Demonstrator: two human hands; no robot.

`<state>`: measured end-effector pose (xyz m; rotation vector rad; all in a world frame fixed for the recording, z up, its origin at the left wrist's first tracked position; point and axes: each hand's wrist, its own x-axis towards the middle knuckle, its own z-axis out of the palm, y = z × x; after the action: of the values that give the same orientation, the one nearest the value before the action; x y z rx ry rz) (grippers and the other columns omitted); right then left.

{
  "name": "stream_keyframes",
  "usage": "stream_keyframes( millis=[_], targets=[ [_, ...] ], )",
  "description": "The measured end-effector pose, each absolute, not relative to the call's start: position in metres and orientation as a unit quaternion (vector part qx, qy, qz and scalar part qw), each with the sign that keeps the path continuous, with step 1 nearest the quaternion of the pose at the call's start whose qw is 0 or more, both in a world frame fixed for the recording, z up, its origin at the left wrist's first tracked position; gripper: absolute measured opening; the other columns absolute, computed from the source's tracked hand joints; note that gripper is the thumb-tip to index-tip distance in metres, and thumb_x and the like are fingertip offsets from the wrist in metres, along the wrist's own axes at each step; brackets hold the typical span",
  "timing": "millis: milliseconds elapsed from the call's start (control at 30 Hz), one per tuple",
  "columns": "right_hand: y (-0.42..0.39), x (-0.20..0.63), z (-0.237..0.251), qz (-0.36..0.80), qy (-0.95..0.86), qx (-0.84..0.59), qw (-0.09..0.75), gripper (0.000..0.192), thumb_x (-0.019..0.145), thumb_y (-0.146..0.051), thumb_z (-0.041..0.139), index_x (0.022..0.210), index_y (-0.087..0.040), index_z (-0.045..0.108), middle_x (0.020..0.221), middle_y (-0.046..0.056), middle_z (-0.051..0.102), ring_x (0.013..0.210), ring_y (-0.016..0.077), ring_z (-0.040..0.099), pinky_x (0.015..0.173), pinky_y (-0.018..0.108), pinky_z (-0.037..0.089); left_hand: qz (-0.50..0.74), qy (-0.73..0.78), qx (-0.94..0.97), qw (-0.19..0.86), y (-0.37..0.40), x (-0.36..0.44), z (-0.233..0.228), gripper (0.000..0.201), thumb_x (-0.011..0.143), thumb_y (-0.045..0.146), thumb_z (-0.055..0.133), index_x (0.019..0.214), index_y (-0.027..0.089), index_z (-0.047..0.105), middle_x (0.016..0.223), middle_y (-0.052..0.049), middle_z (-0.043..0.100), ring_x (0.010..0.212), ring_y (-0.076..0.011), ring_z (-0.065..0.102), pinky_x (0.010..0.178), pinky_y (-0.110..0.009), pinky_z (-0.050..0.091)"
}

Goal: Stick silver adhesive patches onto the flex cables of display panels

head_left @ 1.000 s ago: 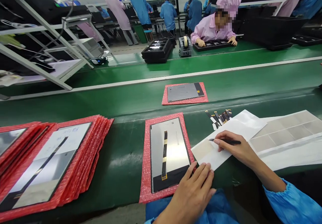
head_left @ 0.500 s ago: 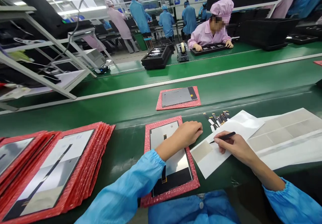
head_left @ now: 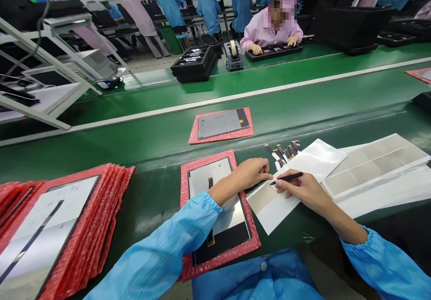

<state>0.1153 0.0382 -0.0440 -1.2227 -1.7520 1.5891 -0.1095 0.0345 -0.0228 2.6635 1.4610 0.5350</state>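
My right hand (head_left: 305, 190) grips black tweezers (head_left: 292, 177), their fine tip at the upper edge of a white backing sheet (head_left: 278, 213) with a greyish rectangular patch. Close by the tip, my left hand (head_left: 254, 173) has its fingers curled in at the edge of this sheet; whatever they pinch is hidden. Under my left forearm lies a display panel (head_left: 235, 212) on red bubble wrap (head_left: 251, 244), a dark flex strip running along it. Several small flex cables (head_left: 286, 151) lie just beyond the sheet.
Sheets with greyish patches (head_left: 373, 167) spread to the right. A stack of red bubble-wrap pouches (head_left: 101, 228) with panels stands left. Farther out lies another wrapped panel (head_left: 222, 124). Across the green bench, a co-worker (head_left: 272, 26) handles a black tray (head_left: 274, 52) beside a tape dispenser (head_left: 233, 56).
My right hand has brought the tweezers left, and the left fingers now meet the sheet's edge close to the tip. The camera view has shifted down and to the right.
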Motion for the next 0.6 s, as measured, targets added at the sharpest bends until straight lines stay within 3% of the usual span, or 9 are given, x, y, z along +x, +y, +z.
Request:
stream_keyframes(
  millis=[233, 433, 600],
  targets=[
    [0.041, 0.118, -0.045, 0.584, -0.641, -0.448, 0.217, 0.032, 0.080, -0.048, 0.072, 0.090, -0.017, 0.074, 0.080, 0.007, 0.083, 0.077, 0.0253, 0.083, 0.055, 0.025, 0.065, 0.129, 0.538, 0.810, 0.195, 0.034, -0.107, -0.017, 0.023, 0.086, 0.044, 0.065, 0.072, 0.028, 0.058, 0.068, 0.007, 0.066, 0.056, -0.0091, 0.056, 0.045, -0.023, 0.035],
    [0.045, 0.119, -0.041, 0.590, -0.656, -0.438, 0.175, 0.034, 0.080, -0.049, 0.071, 0.084, -0.015, 0.073, 0.075, 0.007, 0.082, 0.068, 0.0227, 0.082, 0.061, 0.028, 0.068, 0.144, 0.559, 0.764, 0.289, 0.033, -0.106, -0.015, 0.016, 0.083, 0.044, 0.064, 0.075, 0.030, 0.060, 0.071, 0.004, 0.063, 0.064, -0.0149, 0.054, 0.057, -0.029, 0.033],
    [0.045, 0.122, -0.034, 0.540, -0.714, -0.421, 0.148, 0.027, 0.084, -0.044, 0.070, 0.078, -0.018, 0.071, 0.051, -0.004, 0.068, 0.040, 0.0128, 0.066, 0.037, 0.020, 0.053, 0.155, 0.556, 0.763, 0.290, 0.033, -0.107, -0.017, 0.017, 0.081, 0.041, 0.070, 0.074, 0.029, 0.060, 0.070, 0.006, 0.061, 0.062, -0.0125, 0.052, 0.057, -0.026, 0.031]
  ],
)
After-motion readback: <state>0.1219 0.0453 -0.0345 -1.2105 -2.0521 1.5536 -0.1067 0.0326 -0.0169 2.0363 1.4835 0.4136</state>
